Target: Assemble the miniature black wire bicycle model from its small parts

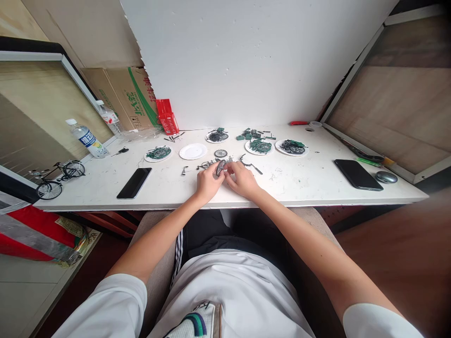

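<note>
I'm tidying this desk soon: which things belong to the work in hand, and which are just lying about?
Likely part of the work:
small dark wheel at the left hand
loose wheel
four plates of small parts
perhaps the assembled bicycle, as reference

Likely lying about:
left phone
right phone
grey mouse
two bottles
red box
cardboard box

the left hand [208, 182] partly hides dark bicycle parts [205, 165] behind it; the shirt [229, 286] is cropped.
</note>
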`<act>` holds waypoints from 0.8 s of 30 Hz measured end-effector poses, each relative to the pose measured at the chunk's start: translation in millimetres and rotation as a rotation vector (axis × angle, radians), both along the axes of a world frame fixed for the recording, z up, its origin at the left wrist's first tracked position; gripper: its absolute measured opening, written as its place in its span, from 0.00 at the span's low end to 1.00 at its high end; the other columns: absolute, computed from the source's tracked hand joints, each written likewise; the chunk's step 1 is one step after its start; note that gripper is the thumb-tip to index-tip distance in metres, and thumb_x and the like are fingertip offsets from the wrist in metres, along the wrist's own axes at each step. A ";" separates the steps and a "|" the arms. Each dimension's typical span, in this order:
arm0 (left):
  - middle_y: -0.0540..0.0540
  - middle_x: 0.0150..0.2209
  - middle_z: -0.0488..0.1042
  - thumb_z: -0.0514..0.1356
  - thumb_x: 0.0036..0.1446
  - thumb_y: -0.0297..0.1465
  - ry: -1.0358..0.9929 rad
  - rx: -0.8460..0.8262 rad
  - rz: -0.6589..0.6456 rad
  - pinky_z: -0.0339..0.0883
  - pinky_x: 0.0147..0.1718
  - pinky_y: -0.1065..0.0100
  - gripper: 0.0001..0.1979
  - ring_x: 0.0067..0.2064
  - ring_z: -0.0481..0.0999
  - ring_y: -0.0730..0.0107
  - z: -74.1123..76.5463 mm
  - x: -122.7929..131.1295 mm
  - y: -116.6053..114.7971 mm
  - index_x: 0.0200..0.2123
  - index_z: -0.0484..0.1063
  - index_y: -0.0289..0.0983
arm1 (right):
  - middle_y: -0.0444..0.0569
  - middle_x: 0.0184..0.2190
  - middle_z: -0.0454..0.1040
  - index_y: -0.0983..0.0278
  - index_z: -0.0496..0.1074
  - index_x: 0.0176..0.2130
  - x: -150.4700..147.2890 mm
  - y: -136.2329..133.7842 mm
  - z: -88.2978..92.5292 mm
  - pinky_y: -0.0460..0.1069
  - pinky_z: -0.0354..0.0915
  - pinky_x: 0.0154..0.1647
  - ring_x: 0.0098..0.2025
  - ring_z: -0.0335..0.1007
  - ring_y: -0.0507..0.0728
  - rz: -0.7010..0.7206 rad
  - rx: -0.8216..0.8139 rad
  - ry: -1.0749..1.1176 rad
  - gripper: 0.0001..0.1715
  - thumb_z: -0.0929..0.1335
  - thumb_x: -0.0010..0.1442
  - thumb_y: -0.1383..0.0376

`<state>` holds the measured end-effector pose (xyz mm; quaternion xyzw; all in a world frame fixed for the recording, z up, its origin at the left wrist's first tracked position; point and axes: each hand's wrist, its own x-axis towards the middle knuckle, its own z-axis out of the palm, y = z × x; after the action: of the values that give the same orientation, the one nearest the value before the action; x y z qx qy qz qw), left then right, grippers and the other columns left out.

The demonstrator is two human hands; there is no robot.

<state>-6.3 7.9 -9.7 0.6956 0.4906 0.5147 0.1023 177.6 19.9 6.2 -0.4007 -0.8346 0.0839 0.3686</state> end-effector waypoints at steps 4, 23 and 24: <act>0.43 0.48 0.89 0.65 0.66 0.25 -0.006 0.006 -0.006 0.82 0.56 0.60 0.19 0.49 0.89 0.59 -0.3 -0.2 -0.2 0.59 0.82 0.39 | 0.54 0.44 0.80 0.59 0.72 0.51 0.6 1.1 -0.3 0.55 0.69 0.42 0.49 0.77 0.63 0.021 -0.004 0.048 0.08 0.66 0.75 0.61; 0.42 0.46 0.89 0.65 0.66 0.25 0.116 0.085 0.043 0.81 0.49 0.65 0.20 0.44 0.89 0.61 2.5 1.6 -5.3 0.59 0.83 0.40 | 0.54 0.44 0.78 0.59 0.66 0.46 -0.1 5.0 -6.4 0.53 0.64 0.35 0.44 0.75 0.62 -0.061 0.023 -0.071 0.11 0.62 0.80 0.56; 0.43 0.46 0.89 0.66 0.66 0.25 0.123 0.092 0.046 0.81 0.48 0.66 0.19 0.43 0.89 0.62 2.5 1.7 -5.6 0.59 0.84 0.40 | 0.55 0.43 0.78 0.59 0.65 0.46 -0.4 5.0 -6.8 0.53 0.63 0.33 0.44 0.75 0.63 -0.068 0.029 -0.094 0.11 0.61 0.80 0.56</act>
<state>-4.6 2.4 -7.2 0.7184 0.4878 0.4952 0.0279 177.2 24.9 -0.6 -0.4268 -0.8381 0.0403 0.3373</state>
